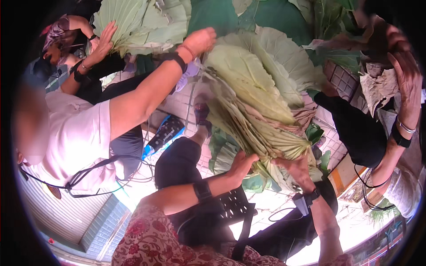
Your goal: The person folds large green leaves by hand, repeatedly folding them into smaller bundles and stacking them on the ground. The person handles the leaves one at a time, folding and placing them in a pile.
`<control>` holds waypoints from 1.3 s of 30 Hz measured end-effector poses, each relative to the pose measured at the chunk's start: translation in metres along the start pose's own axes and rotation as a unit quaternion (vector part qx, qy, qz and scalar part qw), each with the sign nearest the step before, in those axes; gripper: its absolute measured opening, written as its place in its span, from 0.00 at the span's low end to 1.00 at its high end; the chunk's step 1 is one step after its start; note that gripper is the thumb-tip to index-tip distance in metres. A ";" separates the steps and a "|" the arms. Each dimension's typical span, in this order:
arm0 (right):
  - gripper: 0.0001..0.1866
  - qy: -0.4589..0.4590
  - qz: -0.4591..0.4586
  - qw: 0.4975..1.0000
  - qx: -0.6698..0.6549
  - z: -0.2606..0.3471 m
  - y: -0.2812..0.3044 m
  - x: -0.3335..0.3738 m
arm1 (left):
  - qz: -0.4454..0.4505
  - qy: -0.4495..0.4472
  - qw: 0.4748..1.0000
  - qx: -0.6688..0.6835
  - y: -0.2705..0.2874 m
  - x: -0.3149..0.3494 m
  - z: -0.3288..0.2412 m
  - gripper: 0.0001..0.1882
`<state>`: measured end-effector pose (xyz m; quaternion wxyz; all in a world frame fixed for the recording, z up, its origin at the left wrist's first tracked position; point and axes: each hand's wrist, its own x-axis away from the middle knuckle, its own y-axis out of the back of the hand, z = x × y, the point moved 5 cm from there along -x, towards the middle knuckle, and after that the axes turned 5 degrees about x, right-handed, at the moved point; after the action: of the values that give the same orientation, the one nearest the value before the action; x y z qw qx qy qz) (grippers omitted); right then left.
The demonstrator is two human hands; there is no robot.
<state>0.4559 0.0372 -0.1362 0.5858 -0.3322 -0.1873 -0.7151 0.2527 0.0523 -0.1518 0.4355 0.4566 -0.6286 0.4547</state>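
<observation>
A thick folded bundle of large pale green lotus leaves [253, 84] rises in front of me, its edges browned and its ruffled layers drawn together at the near end. My left hand [242, 169] is closed on the near left edge of that bundle, thumb pointing right and fingers partly hidden. At the gathered near end, my right hand [295, 170] is closed round the leaves, its fingertips tucked among the folds. A dark band circles my left wrist, and a small device on a band sits on my right wrist.
A co-worker in a white shirt [71, 133] at the left reaches among the leaves [142, 22]. Another person's hand [406, 73] is raised at the right beside a dry brown leaf [379, 86]. A black perforated stool [230, 206] stands below my arms. Pale tiles [177, 104] cover the floor.
</observation>
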 end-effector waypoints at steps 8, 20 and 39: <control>0.30 0.043 0.001 0.999 -0.030 -0.001 -0.001 -0.009 | -0.055 0.036 0.998 0.010 -0.008 0.014 -0.027 0.18; 0.26 0.018 0.035 0.998 0.039 0.043 -0.012 0.013 | -0.081 -0.085 0.993 0.028 -0.018 0.045 -0.037 0.21; 0.33 0.591 -0.381 0.625 0.339 0.579 0.048 0.056 | 0.059 -0.529 0.842 -0.088 -0.110 0.271 -0.305 0.31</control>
<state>0.6444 0.3661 0.3073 0.3166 0.4849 -0.1396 -0.8032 0.3447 0.2808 0.1911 0.0477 0.5491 -0.8269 0.1120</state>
